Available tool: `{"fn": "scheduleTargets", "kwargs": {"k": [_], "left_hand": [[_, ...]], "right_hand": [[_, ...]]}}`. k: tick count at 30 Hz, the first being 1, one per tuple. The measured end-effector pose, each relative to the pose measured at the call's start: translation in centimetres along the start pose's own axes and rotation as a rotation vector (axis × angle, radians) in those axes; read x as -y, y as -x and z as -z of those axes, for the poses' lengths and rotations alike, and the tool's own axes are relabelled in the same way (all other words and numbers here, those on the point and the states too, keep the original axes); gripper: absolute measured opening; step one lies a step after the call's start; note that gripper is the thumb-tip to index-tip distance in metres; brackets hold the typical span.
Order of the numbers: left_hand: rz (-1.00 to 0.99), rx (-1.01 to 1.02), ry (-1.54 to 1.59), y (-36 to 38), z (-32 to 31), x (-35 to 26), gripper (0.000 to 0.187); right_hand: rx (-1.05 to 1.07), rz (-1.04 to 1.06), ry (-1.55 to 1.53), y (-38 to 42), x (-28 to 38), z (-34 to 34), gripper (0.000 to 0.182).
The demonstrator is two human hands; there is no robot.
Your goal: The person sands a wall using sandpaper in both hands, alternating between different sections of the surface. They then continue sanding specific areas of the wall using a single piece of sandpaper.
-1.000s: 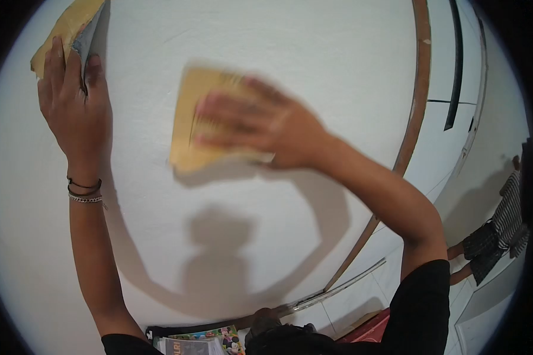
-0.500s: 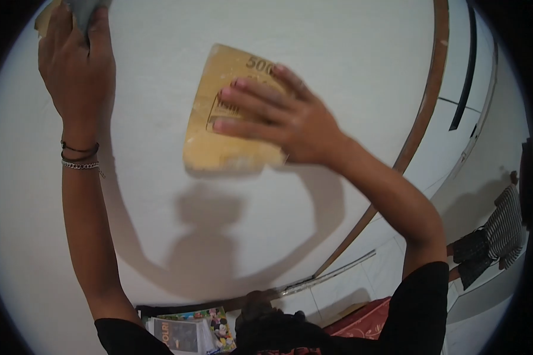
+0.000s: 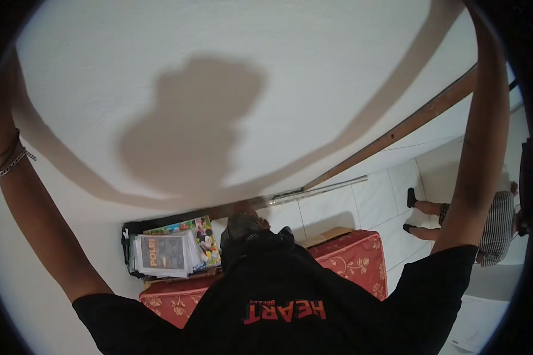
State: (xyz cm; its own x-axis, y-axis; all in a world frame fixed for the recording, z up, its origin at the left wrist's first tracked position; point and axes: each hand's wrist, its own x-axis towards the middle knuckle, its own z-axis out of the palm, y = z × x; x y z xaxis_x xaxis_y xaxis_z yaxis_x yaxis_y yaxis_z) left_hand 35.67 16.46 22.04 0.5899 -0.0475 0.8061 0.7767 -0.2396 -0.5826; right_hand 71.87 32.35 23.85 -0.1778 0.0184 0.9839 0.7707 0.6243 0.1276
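Only the back of my left hand [image 3: 0, 103] shows at the dark left edge, above a chain bracelet [image 3: 12, 164] and dark bands on the wrist. Its fingers are out of sight, so what it holds is hidden. It is nearest the white wall [image 3: 314, 65]. My right forearm [image 3: 482, 136] reaches up past the upper right edge, and the right hand lies outside the picture. No yellow sheet is visible now. Shadows of my head and arms fall across the wall.
A wooden strip [image 3: 397, 133] runs along the wall's edge. Below are a red floral mattress [image 3: 355, 266], a dark bag [image 3: 128, 248] with a stack of papers [image 3: 166, 254], and a tiled floor [image 3: 326, 204]. Another person in a striped shirt [image 3: 497, 228] is at the right.
Both arms have moved upward and outward. The yellow sheet marked 500 under my right hand and the grey item at my left hand have left the view. The camera has tilted downward.
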Motion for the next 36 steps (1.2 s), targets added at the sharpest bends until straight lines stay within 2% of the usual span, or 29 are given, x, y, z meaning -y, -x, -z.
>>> {"fn": "scheduleTargets", "kwargs": {"k": [6, 8, 13, 20, 23, 27, 29, 32, 33, 35, 36], "left_hand": [[-0.010, 0.000, 0.198, 0.3, 0.0, -0.9, 0.032], [0.114, -0.067, 0.181, 1.0, 0.2, -0.2, 0.031], [0.171, -0.042, 0.058, 2.4, 0.3, 1.3, 0.035], [0.362, 0.019, -0.129, 4.6, 1.0, 2.7, 0.040], [0.484, -0.002, -0.418, 5.8, 1.4, 1.8, 0.042], [0.619, -0.084, -0.223, 10.0, 3.0, 2.3, 0.027], [0.623, -0.048, -0.117, 13.3, 3.7, 2.3, 0.031], [0.625, 0.011, -0.186, 13.2, 3.3, -0.1, 0.042], [0.419, -0.043, -0.254, 10.2, 1.8, -0.3, 0.044], [0.322, 0.066, -0.318, 10.4, 2.3, -0.3, 0.044], [0.340, 0.094, -0.330, 10.7, 2.6, -0.3, 0.043]], "right_hand": [[0.013, 0.010, -0.009, 0.4, -0.5, 0.0, 0.048], [0.021, 0.005, -0.015, 0.0, -0.8, -0.4, 0.048], [0.011, 0.008, -0.022, -1.4, -1.8, -0.8, 0.048], [-0.009, -0.002, -0.042, -2.6, -2.1, -0.6, 0.049], [-0.028, -0.006, -0.067, -2.6, -1.8, -0.3, 0.050], [-0.041, -0.014, -0.127, -1.8, -0.8, -0.5, 0.051], [-0.051, -0.042, -0.149, -1.6, -0.7, -0.5, 0.051], [-0.148, -0.094, -0.135, -1.0, 0.1, -0.8, 0.049], [-0.213, -0.147, -0.100, -0.7, 0.1, -0.9, 0.048], [-0.352, -0.262, -0.018, 0.2, 0.0, -1.2, 0.045], [-0.404, -0.295, 0.011, 0.6, 0.3, -1.3, 0.044]]}}
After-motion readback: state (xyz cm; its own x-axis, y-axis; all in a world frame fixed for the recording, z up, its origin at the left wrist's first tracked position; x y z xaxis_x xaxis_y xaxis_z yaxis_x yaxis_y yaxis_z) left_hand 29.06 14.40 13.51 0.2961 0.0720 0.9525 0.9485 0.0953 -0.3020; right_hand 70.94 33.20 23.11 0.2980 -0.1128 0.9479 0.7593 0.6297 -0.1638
